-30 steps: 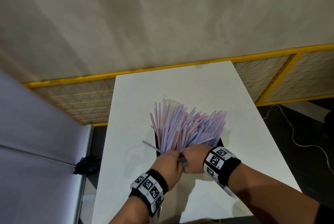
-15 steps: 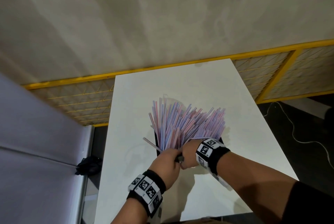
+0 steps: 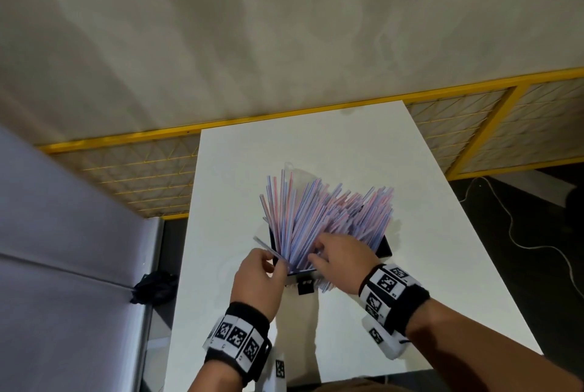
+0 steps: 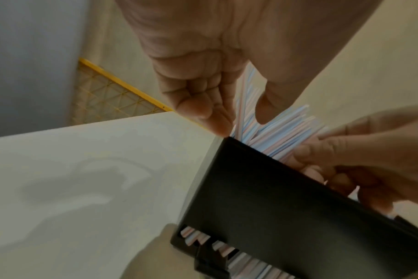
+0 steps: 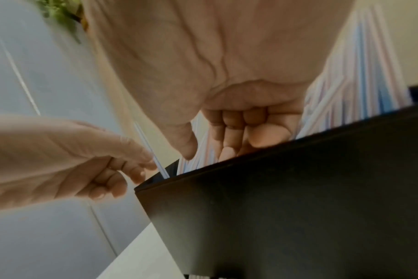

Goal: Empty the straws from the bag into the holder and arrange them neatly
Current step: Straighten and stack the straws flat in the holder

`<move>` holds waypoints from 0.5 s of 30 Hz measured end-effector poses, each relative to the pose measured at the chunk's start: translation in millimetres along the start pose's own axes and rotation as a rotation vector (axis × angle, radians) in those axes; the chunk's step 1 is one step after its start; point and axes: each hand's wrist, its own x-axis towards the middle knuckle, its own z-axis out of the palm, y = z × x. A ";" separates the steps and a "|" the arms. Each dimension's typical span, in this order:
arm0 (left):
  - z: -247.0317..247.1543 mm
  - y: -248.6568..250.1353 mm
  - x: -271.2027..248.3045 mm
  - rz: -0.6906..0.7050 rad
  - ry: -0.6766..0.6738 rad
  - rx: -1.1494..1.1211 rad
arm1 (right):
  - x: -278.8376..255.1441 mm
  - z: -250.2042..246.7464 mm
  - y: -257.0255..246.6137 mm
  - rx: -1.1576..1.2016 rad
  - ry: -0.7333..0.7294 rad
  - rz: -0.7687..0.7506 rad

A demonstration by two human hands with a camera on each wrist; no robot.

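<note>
1. The black rectangular plastic holder (image 3: 384,247) stands on the white bench (image 3: 347,145), near its front edge. It is the landmark for the rest.
2. The thin pink, blue and white plastic straws (image 3: 325,211) stand in the holder and fan up and away from its near edge, uneven in height. Some straw ends show through slots low on the holder's front in the left wrist view.
3. The left hand (image 3: 257,279) is at the holder's near-left corner, thumb and fingers pinching one stray straw (image 3: 268,247) that sticks out left over the rim.
4. The right hand (image 3: 344,260) is over the holder's near edge, fingers curled in among the straw stems. Whether it grips any, I cannot tell.
5. Change from 0.5 s ago: the hands were pressed together at the near edge, now they are apart. The right hand has shifted right and reaches into the bundle. The stray straw still juts left.
6. A clear plastic bag (image 3: 295,170) lies on the bench behind the holder, partly hidden by the straws.
</note>
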 end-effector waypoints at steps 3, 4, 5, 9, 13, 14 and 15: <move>3.7 1.4 4.1 0.178 -0.038 0.073 | 5.6 2.1 2.1 0.137 0.016 0.081; 5.2 1.9 5.7 0.231 -0.067 0.108 | 8.1 2.1 2.9 0.177 0.019 0.100; 7.7 2.1 7.6 0.275 -0.099 0.153 | 10.6 1.8 3.5 0.211 0.023 0.109; 17.3 8.5 14.2 0.363 -0.137 0.320 | 18.3 1.2 -0.8 0.248 0.033 0.075; 24.3 18.6 14.8 0.324 -0.168 0.346 | 19.9 4.6 -13.0 0.305 0.010 0.010; 24.7 20.1 15.1 0.289 -0.169 0.321 | 19.8 6.1 -15.0 0.322 0.003 0.007; 24.4 20.8 15.4 0.253 -0.169 0.299 | 19.6 7.2 -15.7 0.338 0.001 0.006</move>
